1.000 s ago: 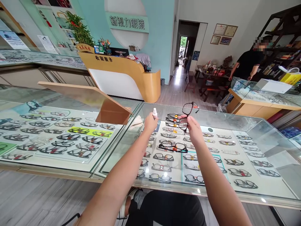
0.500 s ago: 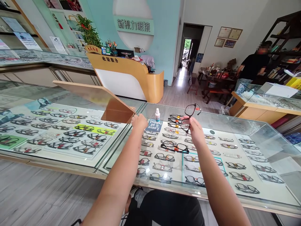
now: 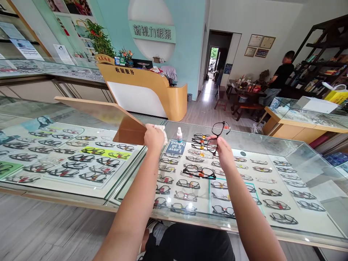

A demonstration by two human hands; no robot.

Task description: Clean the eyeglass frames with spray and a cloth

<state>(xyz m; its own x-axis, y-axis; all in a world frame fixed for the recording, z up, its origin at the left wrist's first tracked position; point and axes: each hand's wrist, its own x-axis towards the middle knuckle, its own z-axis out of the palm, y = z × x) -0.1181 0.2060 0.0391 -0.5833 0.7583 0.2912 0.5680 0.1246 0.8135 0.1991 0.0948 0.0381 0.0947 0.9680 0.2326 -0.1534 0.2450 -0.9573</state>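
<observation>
My right hand [image 3: 225,150] is closed on a pair of dark-framed eyeglasses [image 3: 217,135], held upright above the glass counter. My left hand [image 3: 154,137] is closed on a white piece of cloth or tissue [image 3: 162,133], beside a brown box-like object [image 3: 129,127] with a slanted panel. A small white spray bottle [image 3: 179,136] stands between my hands. Close to my right hand, several eyeglasses [image 3: 200,141] lie one behind another. Nearer to me is another black pair [image 3: 199,172] on the glass.
Rows of eyeglasses [image 3: 187,184] lie inside the glass display case [image 3: 111,208]. A wooden cashier desk [image 3: 178,103] stands beyond it. At the back right a person [image 3: 281,76] in black stands by a dark shelf [image 3: 323,54] and a wooden table [image 3: 244,85].
My left hand has shifted slightly left, and the white cloth or tissue now shows in it. My right hand still holds the eyeglasses. The person at the back has moved left in view.
</observation>
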